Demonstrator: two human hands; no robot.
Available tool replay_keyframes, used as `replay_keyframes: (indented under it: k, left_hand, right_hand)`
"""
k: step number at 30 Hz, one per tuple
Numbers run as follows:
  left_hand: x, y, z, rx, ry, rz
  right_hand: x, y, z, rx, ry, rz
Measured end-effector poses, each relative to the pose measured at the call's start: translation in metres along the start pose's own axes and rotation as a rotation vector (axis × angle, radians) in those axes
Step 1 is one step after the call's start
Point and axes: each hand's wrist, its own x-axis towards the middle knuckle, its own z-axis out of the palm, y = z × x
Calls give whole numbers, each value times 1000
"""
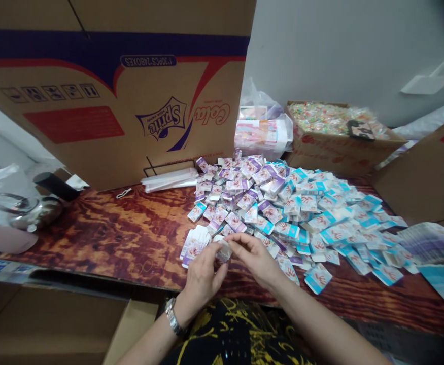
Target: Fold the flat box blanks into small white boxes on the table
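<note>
Near the table's front edge, my left hand is closed around a small printed carton. The thumb and fingertips of my right hand pinch at the carton's upper end, where a flap seems to be; the fingers partly cover it. Just beyond my left hand lie several flat cartons with white tabs. To the right and behind my hands spreads a large loose heap of small cartons, purple-and-white on the left, blue-and-white on the right, with hand pictures on them.
A tall cardboard box stands at the back left, clear plastic sleeves at its foot. Behind the heap is an open box of wrapped sweets. Stacked flat cartons lie far right. A metal kettle and a pink container are at left.
</note>
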Motion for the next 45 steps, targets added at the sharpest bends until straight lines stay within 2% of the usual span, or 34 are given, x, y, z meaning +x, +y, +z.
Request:
replay_keyframes:
  k: [2, 4, 9, 13, 15, 17, 18, 21, 23, 24, 25, 28, 29, 31, 34, 37, 41, 45]
  left_hand:
    - [-1, 1, 1, 16, -1, -27]
    - [-2, 1, 1, 40, -10, -61]
    - [-3, 2, 3, 82, -61, -95]
    - [-3, 1, 4, 60, -69, -146]
    - [0, 2, 2, 41, -71, -152]
    - [3, 4, -2, 38, -58, -132]
    - [5, 5, -5, 41, -34, -122]
    - [6, 6, -13, 44, 90, -106]
    - [2, 3, -12, 36, 83, -72]
    - [-1, 1, -9, 35, 30, -57]
    - [-4, -1, -6, 38, -43, -48]
    - [-14, -6, 7, 66, -240, -80]
    - [-17, -7, 11, 79, -279, -97]
    - [-20, -10, 17, 99, -328, -122]
    - [-23, -13, 22, 118, -332, -124]
    - [-25, -15, 25, 152, -272, -99]
    - [-21, -12, 25, 280, -197, -82]
    - [-9, -5, 18, 300, -120, -72]
  right_hand:
    - [3, 0, 1, 43, -12, 48]
    - [5, 1, 2, -27, 13, 42]
    - [-7, -1, 10, -456, 120, -230]
    - [-20, 2, 18, -520, 73, -372]
    - [-16, 5, 15, -496, 19, -357]
    - [-3, 5, 6, -429, -27, -266]
    - [6, 3, 0, -353, -9, -208]
    - [34, -4, -20, 23, 236, -110]
    - [44, -5, -27, 158, 373, -101]
    - [45, -1, -29, 108, 367, -94]
    - [42, 5, -28, -24, 307, -87]
    - [25, 33, -18, -675, 24, -90]
    - [18, 43, -14, -875, -25, -79]
    - [8, 60, -5, -1163, -65, -50]
    - [4, 73, 4, -1310, -58, -45]
    - [6, 79, 7, -1256, 15, -84]
    - [9, 76, 6, -967, 152, -130]
    - [6, 54, 5, -650, 118, -189]
